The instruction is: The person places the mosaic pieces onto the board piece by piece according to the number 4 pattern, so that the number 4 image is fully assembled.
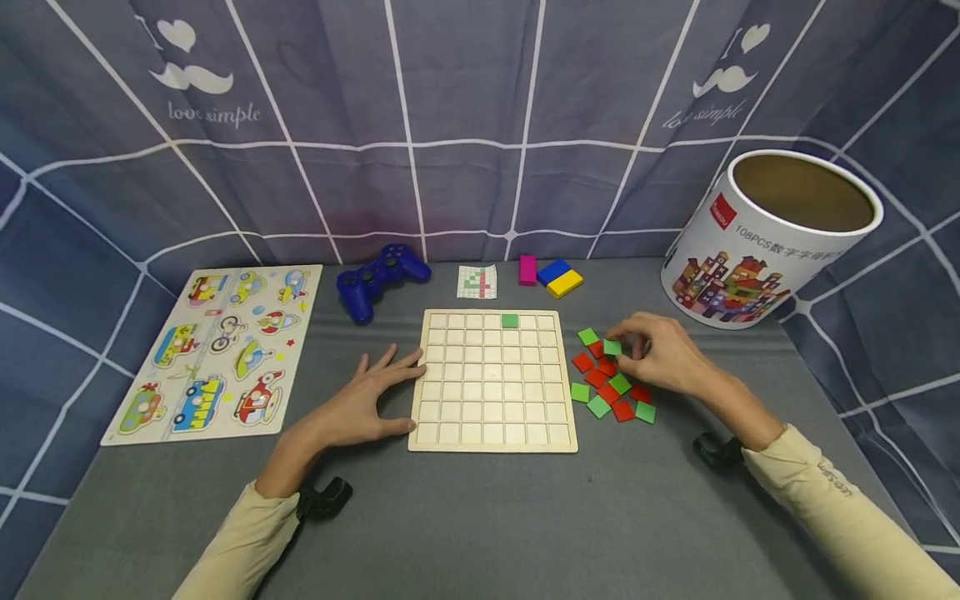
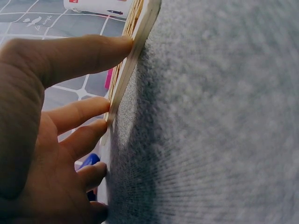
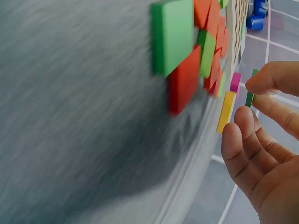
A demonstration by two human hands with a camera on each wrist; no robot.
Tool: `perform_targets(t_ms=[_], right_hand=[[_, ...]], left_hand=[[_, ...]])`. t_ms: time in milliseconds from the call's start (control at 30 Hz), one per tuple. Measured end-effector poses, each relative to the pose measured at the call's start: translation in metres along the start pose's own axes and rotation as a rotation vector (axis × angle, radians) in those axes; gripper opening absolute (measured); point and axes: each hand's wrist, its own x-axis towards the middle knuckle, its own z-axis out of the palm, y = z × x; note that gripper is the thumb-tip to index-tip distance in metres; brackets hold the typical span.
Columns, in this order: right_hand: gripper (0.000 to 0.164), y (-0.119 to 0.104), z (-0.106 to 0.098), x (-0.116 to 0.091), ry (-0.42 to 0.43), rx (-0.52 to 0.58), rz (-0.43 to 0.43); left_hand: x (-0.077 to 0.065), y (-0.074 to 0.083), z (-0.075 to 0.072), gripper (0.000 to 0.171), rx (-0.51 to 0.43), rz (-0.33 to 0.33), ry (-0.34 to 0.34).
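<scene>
A square wooden grid board (image 1: 491, 443) lies on the grey table, with one green tile (image 1: 510, 320) in its top row. My left hand (image 1: 363, 400) touches the board's left edge with spread fingers; the left wrist view shows the thumb (image 2: 93, 53) and fingertips against that edge. To the right of the board, my right hand (image 1: 663, 354) pinches a green square tile (image 1: 612, 347) between thumb and finger. In the right wrist view this tile (image 3: 251, 95) is seen edge-on, above the table. Loose red tiles (image 1: 623, 410) and green tiles (image 1: 580, 392) lie below that hand.
A small pattern card (image 1: 477, 282) stands behind the board. Beside it are a blue game controller (image 1: 381, 279) and magenta (image 1: 528, 270), blue (image 1: 553, 272) and yellow blocks (image 1: 565, 284). A vehicle puzzle board (image 1: 225, 350) lies left; a large cardboard tub (image 1: 757, 250) stands back right.
</scene>
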Motion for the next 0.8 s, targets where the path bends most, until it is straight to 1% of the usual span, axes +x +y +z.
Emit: perform_targets(t_ms=[200,333,567,800], right_hand=[[0.029,-0.019,0.012,0.019,-0.017,0.022,0.003],[0.026,-0.029,0.02,0.034,-0.046,0.035,0.001],[0.026,-0.042,0.042,0.054,-0.07,0.058,-0.025],[0.024,-0.055,0.056,0.077,-0.119,0.028,-0.006]], left_hand=[[0.0,0.0,0.0,0.082,-0.004,-0.003,-0.004],[-0.001,0.0,0.0,0.083,-0.014,-0.002,-0.005],[-0.002,0.0,0.0,0.082,-0.014,0.001,0.0],[-0.001,0.0,0.001,0.082,-0.014,0.001,0.002]])
